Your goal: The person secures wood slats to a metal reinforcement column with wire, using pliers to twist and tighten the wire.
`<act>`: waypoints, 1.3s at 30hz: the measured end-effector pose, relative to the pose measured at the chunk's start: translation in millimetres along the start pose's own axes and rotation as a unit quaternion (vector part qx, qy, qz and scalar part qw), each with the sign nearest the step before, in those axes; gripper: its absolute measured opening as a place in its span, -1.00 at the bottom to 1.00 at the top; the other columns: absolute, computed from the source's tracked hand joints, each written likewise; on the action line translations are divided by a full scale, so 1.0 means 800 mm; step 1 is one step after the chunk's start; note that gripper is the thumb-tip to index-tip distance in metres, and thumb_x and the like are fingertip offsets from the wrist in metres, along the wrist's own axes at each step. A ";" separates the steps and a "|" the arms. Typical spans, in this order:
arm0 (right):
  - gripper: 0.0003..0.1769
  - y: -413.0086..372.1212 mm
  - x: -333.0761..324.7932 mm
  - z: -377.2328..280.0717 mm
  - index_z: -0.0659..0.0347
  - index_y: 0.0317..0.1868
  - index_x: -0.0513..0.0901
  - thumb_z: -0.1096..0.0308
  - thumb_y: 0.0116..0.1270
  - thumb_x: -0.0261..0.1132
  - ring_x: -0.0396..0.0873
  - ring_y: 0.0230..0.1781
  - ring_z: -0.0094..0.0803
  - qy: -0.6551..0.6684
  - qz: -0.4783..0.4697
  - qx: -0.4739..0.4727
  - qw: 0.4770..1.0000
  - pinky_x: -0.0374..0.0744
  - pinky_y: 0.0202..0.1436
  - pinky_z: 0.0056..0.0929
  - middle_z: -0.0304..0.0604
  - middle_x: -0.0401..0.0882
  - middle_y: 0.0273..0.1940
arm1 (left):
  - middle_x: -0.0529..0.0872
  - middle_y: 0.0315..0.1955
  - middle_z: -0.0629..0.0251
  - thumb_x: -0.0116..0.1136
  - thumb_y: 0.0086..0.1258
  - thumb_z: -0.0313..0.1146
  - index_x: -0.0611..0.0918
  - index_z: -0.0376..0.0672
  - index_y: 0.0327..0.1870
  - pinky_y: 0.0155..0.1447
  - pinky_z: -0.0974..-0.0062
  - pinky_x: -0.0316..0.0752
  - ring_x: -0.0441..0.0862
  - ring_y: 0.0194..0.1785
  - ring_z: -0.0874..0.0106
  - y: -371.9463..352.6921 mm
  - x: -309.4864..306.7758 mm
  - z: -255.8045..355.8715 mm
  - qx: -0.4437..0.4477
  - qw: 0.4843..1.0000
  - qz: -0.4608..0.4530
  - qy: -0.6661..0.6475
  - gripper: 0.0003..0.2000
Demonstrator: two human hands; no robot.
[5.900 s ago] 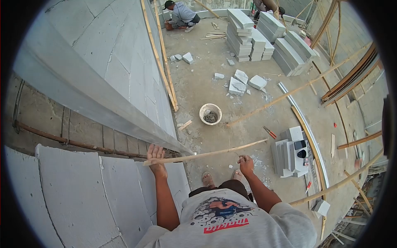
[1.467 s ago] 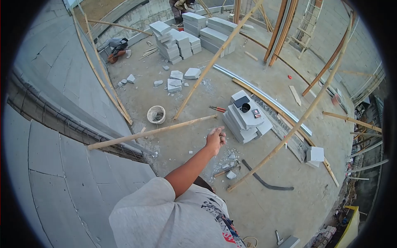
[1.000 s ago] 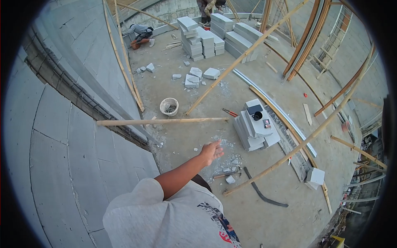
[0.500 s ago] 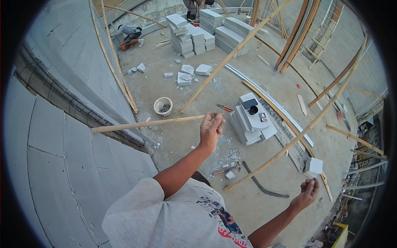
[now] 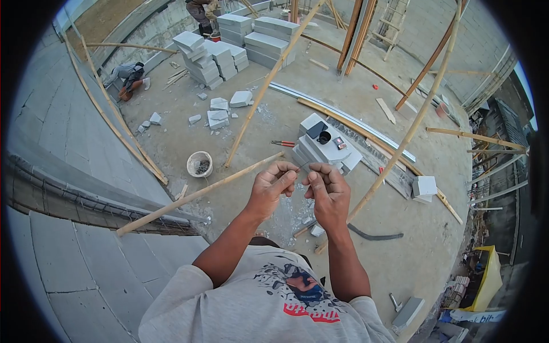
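Note:
My left hand point(image 5: 273, 187) and my right hand point(image 5: 329, 194) are raised in front of my chest, fingertips pinched and close together. A thin, dark wire-like strand point(image 5: 303, 168) shows in the small gap between them; its ends are hidden in my fingers. Below and beyond my hands stands a stack of pale blocks point(image 5: 337, 150). On it lie a dark phone-like slab point(image 5: 315, 130), a black cup point(image 5: 324, 138) and a small red-and-dark pack point(image 5: 340, 143). Red-handled pliers point(image 5: 283, 143) rest on the floor beside the stack.
A white bucket point(image 5: 199, 164) holds dark bits. Wooden poles point(image 5: 200, 191) slant across the floor, near a block wall point(image 5: 74, 274) on my left. More blocks point(image 5: 197, 57) are stacked farther back. One person point(image 5: 128, 77) crouches at far left; another point(image 5: 203, 11) stands behind the stacks.
My right hand has come in from the far right to meet my left hand, which has shifted slightly left and down. The view has turned, so the surroundings sit farther left.

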State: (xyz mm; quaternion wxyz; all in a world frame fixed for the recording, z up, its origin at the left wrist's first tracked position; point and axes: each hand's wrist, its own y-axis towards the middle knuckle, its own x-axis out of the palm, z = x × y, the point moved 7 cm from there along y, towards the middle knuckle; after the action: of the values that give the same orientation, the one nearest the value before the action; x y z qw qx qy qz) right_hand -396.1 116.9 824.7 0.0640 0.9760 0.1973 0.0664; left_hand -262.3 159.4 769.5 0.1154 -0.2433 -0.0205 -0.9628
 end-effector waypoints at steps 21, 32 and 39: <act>-0.77 0.001 0.047 0.046 0.27 0.03 0.62 0.45 0.40 0.23 0.55 -0.49 -0.60 -0.066 0.054 -0.018 0.996 0.53 -0.45 -0.59 -0.17 0.66 -0.29 | 0.67 -0.33 0.33 0.20 0.41 -0.38 0.62 -0.26 -0.13 -0.16 0.57 0.57 0.61 -0.28 0.59 0.009 -0.028 0.006 0.050 0.998 0.046 0.008 -0.85; -0.73 -0.138 -0.109 0.206 0.21 -0.06 0.60 0.25 0.31 0.32 0.65 -0.29 -0.30 -0.202 -0.009 0.130 0.971 0.57 -0.16 -0.35 -0.12 0.68 -0.31 | 0.60 -0.09 0.43 0.10 0.48 -0.23 0.54 -0.15 0.05 -0.09 0.62 0.44 0.50 -0.22 0.61 0.031 -0.177 0.030 0.065 0.960 0.228 -0.150 -0.75; -0.73 -0.230 -0.150 0.206 0.23 -0.13 0.60 0.17 0.46 0.22 0.54 -0.11 -0.49 0.290 0.058 0.180 0.938 0.48 0.09 -0.45 -0.27 0.60 -0.23 | 0.64 -0.16 0.44 -0.01 0.52 -0.27 0.56 -0.17 0.08 -0.02 0.61 0.49 0.54 -0.14 0.58 0.051 -0.204 -0.012 0.014 0.946 0.229 -0.228 -0.75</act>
State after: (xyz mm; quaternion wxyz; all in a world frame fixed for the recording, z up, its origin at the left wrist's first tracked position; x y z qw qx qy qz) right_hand -549.2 221.3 622.8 -0.1763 0.9196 0.1586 0.3133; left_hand -117.3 153.3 683.3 0.3280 -0.4531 -0.0039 -0.8289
